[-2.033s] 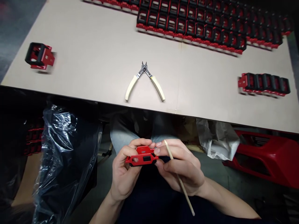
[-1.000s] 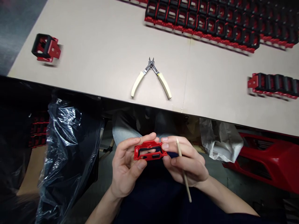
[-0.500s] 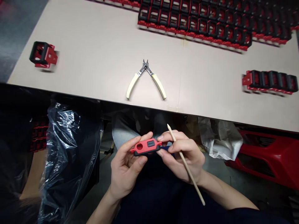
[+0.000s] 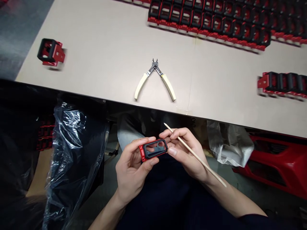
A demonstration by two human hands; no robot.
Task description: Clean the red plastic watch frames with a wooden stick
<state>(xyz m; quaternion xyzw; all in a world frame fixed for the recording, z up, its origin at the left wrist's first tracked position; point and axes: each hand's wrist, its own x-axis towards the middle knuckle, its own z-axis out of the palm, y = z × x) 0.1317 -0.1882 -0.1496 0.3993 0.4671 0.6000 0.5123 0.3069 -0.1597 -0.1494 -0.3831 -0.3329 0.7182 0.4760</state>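
Checking in on my remote feed: the head cam looks down over a big beige worktable [image 4: 100, 57], and there are a lot of parts on it. Long rows of red-and-black molded pieces [image 4: 208, 24] fill the far side, a shorter row [image 4: 281, 82] sits on the right, and a lone piece [image 4: 51, 52] sits out on the left. Dead center are cream-handled side cutters [image 4: 155, 67], handles spread, with nobody touching them. Below the table edge there's a black plastic bag [image 4: 76, 153] on the left, a crumpled whitish bag [image 4: 229, 143] on the right, and a large red molded part [image 4: 273, 166] past that.

Over the person's lap, the left hand [image 4: 131, 172] is mostly closed, cradling a small red-and-black frame [image 4: 153, 155] between thumb and fingers. The right hand [image 4: 184, 153] is curled around a thin wooden stick [image 4: 199, 156], its pointed tip aimed up and left past the frame. Its fingertips sit right at the frame's end, though I can't tell if they touch.

My read is that the frame is light, stiff plastic. I'd hold it by the long outer edges and keep off the thin inner webbing, which looks like the fragile bit.
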